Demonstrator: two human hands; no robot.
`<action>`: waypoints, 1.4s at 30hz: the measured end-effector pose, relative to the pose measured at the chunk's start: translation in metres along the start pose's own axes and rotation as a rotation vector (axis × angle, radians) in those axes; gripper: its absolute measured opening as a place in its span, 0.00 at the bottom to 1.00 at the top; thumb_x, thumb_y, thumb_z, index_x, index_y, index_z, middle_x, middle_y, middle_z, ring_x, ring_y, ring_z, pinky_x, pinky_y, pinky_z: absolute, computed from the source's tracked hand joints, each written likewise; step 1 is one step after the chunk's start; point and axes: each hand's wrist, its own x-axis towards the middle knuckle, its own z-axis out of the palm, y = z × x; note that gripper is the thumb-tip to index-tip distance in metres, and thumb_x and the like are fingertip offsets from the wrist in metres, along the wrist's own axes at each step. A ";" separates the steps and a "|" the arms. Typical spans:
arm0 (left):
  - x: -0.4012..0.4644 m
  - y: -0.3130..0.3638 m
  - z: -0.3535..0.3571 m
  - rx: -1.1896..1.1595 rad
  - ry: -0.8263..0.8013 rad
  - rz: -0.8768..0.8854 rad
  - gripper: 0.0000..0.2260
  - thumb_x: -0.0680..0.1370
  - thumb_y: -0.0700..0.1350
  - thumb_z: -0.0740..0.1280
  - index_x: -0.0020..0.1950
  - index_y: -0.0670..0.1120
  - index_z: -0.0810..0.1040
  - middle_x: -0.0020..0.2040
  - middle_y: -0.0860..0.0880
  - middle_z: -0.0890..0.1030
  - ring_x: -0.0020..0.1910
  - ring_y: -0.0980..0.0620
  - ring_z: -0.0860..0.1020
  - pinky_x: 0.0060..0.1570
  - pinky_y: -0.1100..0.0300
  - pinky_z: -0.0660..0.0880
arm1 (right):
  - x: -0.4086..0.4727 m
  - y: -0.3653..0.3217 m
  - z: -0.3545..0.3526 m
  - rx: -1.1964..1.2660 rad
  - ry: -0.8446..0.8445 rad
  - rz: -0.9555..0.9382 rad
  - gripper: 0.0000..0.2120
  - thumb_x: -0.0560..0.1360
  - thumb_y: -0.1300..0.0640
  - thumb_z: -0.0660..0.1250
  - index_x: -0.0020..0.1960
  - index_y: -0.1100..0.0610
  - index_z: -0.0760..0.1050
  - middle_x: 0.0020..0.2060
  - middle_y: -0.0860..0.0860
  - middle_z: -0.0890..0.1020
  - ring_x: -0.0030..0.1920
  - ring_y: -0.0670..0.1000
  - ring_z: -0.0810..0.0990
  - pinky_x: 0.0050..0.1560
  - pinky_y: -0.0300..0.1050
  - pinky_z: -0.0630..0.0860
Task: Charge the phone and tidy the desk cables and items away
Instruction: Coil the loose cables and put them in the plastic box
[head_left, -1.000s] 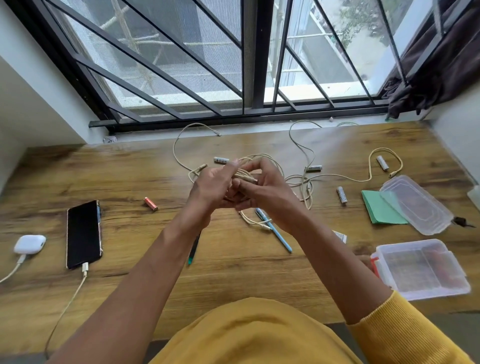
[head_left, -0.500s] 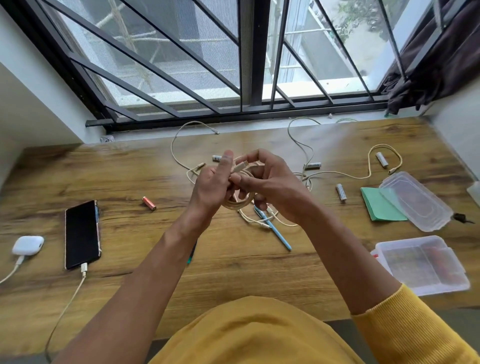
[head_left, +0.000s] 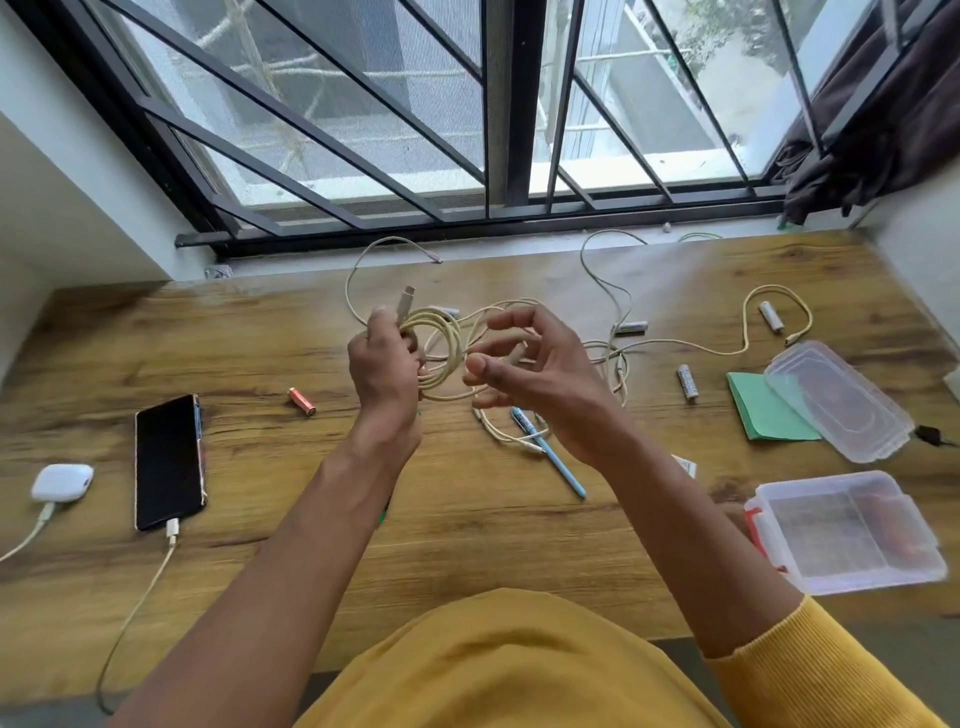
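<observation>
- Nearest us, at 3 o'clock by the tabletop's (head_left: 467, 540) front edge, the clear lidless plastic storage box (head_left: 844, 530) waits for what we gather; its loose clear lid (head_left: 836, 400) lies beyond it, over a green paper pad (head_left: 763, 410).
- At 9 o'clock the black slab phone (head_left: 167, 461) lies flat with a white charging cable (head_left: 137, 608) plugged into its near end, so we judge charging done.
- Dead centre, raised above the tabletop, our left hand (head_left: 382, 364) has its fingers clamped on the cream braided cable coil (head_left: 441, 353), one plug sticking up at 12 o'clock.
- Our right hand (head_left: 530, 374) sits just at 3 o'clock of the coil, fingers curled; they seem to pinch the trailing strand, though blur keeps us from being sure.
- The coil stands roughly upright between both hands, its loose tail running to 3 o'clock, so the right hand is nearer for the next wrap.
- Farther off, more pale cables (head_left: 608, 291) sprawl toward the window.
</observation>
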 end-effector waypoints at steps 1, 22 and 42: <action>0.001 0.000 -0.001 -0.034 0.020 -0.012 0.19 0.86 0.47 0.56 0.36 0.49 0.72 0.27 0.54 0.70 0.26 0.54 0.66 0.28 0.57 0.61 | 0.000 0.001 -0.001 -0.010 -0.025 0.045 0.24 0.74 0.63 0.78 0.66 0.64 0.72 0.55 0.64 0.81 0.51 0.61 0.87 0.47 0.55 0.86; -0.010 0.006 0.013 -0.288 0.080 -0.119 0.22 0.88 0.51 0.53 0.34 0.49 0.65 0.24 0.56 0.65 0.21 0.57 0.63 0.23 0.67 0.58 | 0.007 -0.003 0.025 0.613 0.127 0.312 0.10 0.79 0.69 0.71 0.60 0.67 0.79 0.48 0.60 0.85 0.43 0.50 0.85 0.45 0.39 0.84; -0.008 -0.009 0.017 -0.115 0.169 0.172 0.26 0.90 0.51 0.53 0.31 0.48 0.65 0.23 0.55 0.68 0.25 0.53 0.65 0.30 0.57 0.60 | 0.002 -0.004 0.044 0.482 0.125 0.207 0.17 0.86 0.61 0.63 0.70 0.71 0.73 0.50 0.58 0.87 0.46 0.51 0.86 0.41 0.40 0.80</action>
